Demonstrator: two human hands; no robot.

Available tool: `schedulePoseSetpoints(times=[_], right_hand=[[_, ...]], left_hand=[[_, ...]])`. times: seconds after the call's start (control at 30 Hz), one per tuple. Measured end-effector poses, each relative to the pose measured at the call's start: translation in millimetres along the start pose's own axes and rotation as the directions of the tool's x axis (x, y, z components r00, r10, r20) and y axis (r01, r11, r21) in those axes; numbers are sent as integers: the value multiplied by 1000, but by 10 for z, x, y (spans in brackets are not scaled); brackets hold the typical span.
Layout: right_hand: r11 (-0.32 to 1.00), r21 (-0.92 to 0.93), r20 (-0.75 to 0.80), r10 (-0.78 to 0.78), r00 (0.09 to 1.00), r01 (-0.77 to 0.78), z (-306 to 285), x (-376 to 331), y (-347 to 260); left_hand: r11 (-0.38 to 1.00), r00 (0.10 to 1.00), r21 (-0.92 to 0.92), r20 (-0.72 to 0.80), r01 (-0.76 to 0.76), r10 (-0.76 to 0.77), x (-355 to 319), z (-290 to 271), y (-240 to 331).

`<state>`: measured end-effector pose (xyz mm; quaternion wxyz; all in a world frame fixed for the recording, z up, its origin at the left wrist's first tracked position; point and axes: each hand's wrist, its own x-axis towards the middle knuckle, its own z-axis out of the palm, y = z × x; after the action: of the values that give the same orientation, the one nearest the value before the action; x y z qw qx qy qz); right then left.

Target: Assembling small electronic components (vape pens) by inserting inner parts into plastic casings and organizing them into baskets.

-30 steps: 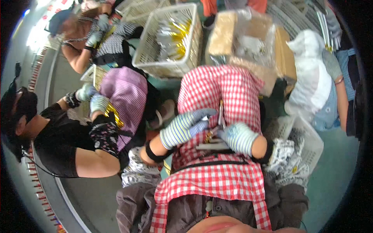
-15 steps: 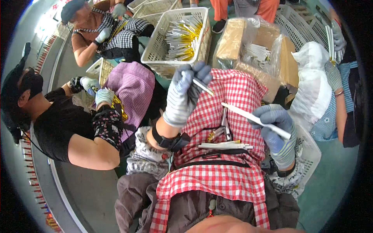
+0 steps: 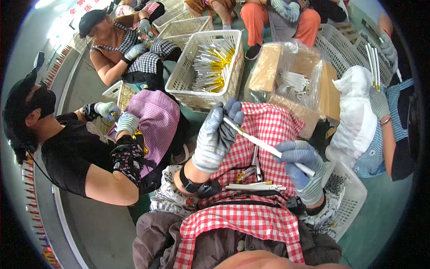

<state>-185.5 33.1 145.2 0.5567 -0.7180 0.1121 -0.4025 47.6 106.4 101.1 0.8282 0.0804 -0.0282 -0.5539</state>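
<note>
Both gloved hands have risen off the red checked apron (image 3: 264, 130): left hand (image 3: 217, 134) and right hand (image 3: 301, 167), fingers closed, hold one white rod (image 3: 264, 144) between them (spares lie below).

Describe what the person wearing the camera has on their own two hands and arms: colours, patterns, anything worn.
Both hands wear knitted work gloves with grey-blue palms and fingers: the left hand and the right hand. The cuffs are pale with faint stripes. A black wristband sits on the left forearm. Forearms are otherwise uncovered, with no sleeves visible.
</note>
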Motion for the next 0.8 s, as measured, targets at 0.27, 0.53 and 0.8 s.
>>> schedulePoseSetpoints(times=[0.27,0.53,0.8], right_hand=[[984,-101,331,-106,938,147,-86,6,108],[843,313,459,269,847,-437,-129,-134,69],[820,99,295,516,804,-563,-184,-145,90]], left_hand=[[946,964,230,184,-230,190,-35,87,-29],[926,964,289,176,-243,198,-13,-11,-54],[885,935,323,230,-336,271,-89,36,-66]])
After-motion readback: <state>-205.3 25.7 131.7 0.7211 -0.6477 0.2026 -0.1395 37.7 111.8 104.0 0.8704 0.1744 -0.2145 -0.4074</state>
